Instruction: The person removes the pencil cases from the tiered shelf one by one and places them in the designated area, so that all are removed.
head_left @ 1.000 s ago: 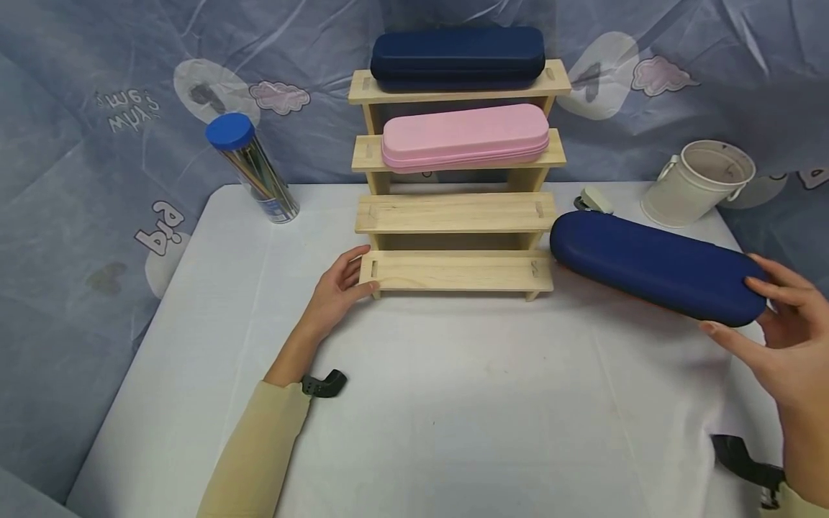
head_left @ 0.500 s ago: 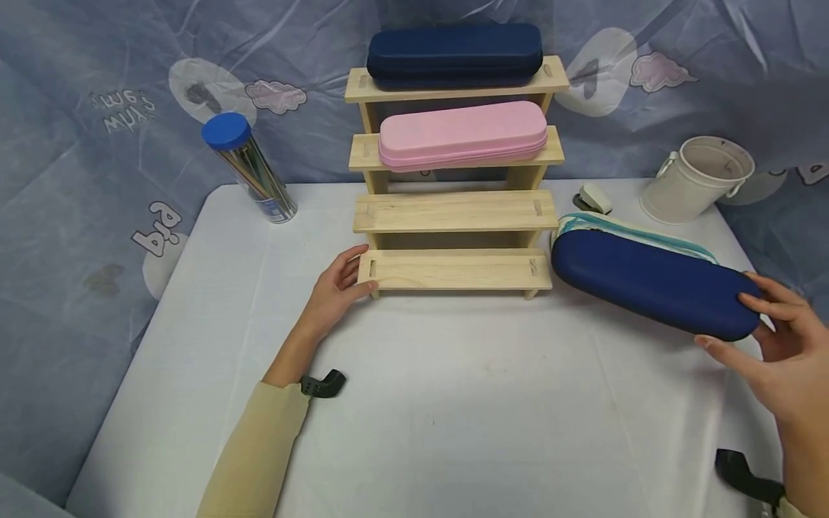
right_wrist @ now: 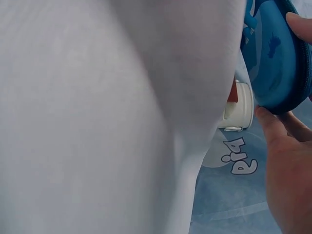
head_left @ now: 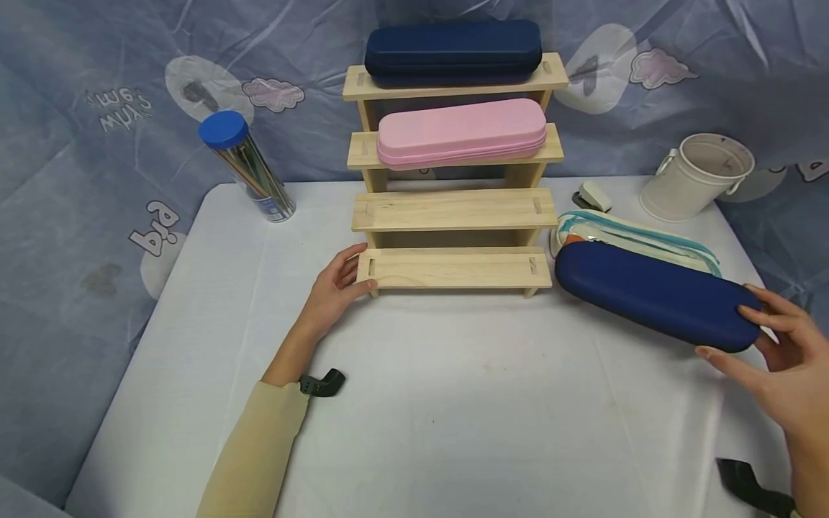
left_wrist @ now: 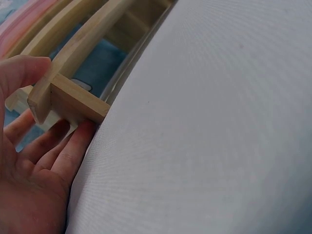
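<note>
Blue case [head_left: 655, 296]: ten o'clock from right grip [head_left: 795, 367], which is clamped on its end; contact with tabletop [head_left: 453, 410] unclear. Wooden shelf [head_left: 456, 210]: two o'clock from left grip [head_left: 330, 296], clamped on its lower corner.

The white table [head_left: 453, 410] holds a wooden rack [head_left: 453, 210], a jar [head_left: 257, 176] left of it and a bucket [head_left: 686, 187] right of it.

Left arm [head_left: 262, 424]: slants up and inward on my screen, its beige sleeve [head_left: 249, 460] ending near the wrist.
Left hand [head_left: 330, 295]: I have it gripping, thumb apart from bent fingers (the wrist view shows me its palm).
Right hand [head_left: 780, 360]: I hold it in a pinch, thumb lower, fingers above.
</note>
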The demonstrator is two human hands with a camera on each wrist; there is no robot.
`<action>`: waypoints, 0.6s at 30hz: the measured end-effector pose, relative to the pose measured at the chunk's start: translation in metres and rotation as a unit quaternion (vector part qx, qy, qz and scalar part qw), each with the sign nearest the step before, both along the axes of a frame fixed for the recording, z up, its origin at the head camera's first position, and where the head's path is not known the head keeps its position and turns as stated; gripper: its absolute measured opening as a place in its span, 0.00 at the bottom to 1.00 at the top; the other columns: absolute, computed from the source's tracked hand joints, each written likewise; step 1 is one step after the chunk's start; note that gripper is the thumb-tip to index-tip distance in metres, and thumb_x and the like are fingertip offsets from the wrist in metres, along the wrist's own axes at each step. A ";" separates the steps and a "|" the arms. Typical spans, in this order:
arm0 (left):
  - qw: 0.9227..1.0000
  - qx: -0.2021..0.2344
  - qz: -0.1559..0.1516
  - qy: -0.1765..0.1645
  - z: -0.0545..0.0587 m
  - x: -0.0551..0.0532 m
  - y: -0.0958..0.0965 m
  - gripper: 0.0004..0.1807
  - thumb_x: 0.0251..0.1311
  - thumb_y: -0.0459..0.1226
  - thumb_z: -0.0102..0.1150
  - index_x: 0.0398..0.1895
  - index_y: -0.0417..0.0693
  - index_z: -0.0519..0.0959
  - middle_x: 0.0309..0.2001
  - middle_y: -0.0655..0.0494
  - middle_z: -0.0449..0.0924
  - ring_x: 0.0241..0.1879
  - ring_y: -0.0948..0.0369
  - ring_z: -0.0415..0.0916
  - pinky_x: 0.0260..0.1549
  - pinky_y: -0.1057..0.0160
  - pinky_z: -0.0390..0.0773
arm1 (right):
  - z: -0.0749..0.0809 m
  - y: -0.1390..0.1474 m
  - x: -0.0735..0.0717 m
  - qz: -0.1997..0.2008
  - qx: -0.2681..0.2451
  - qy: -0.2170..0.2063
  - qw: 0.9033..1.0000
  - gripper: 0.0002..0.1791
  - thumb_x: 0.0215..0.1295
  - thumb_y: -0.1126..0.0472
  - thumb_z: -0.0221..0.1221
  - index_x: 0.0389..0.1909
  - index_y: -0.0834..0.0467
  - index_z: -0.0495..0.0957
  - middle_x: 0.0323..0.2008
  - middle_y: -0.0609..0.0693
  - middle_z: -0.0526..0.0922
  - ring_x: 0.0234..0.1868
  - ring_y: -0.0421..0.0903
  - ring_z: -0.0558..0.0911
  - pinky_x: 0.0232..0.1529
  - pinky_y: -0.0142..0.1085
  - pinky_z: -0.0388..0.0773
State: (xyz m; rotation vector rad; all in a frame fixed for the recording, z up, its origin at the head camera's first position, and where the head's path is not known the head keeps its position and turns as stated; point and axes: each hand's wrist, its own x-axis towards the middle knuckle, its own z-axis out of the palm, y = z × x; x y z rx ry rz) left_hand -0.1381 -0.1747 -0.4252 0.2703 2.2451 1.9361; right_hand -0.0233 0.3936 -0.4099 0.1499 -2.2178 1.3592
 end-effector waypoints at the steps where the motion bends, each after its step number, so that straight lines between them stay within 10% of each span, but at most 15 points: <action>1: 1.000 0.000 0.000 0.001 0.000 0.000 0.000 0.37 0.59 0.32 0.64 0.71 0.48 0.61 0.65 0.46 0.67 0.62 0.54 0.68 0.56 0.59 0.71 | -0.001 0.001 0.001 0.001 0.001 0.000 1.000 0.44 0.21 0.96 0.60 0.53 0.81 0.70 0.63 0.66 0.65 0.62 0.52 0.70 0.54 0.26 0.69; 11: 1.000 0.012 0.003 0.005 -0.028 -0.011 -0.007 0.37 0.58 0.37 0.68 0.70 0.58 0.63 0.65 0.51 0.68 0.61 0.57 0.69 0.55 0.59 0.72 | 0.001 0.007 0.009 0.009 0.026 0.000 1.000 0.47 0.16 0.96 0.61 0.53 0.81 0.70 0.63 0.68 0.65 0.63 0.52 0.70 0.54 0.25 0.69; 18: 1.000 0.003 0.003 0.002 -0.010 -0.004 -0.002 0.37 0.58 0.35 0.66 0.70 0.52 0.63 0.65 0.48 0.68 0.61 0.55 0.69 0.55 0.58 0.72 | -0.001 0.010 0.014 -0.018 0.036 -0.054 0.998 0.49 0.14 0.97 0.62 0.54 0.80 0.70 0.63 0.63 0.66 0.62 0.49 0.70 0.52 0.23 0.70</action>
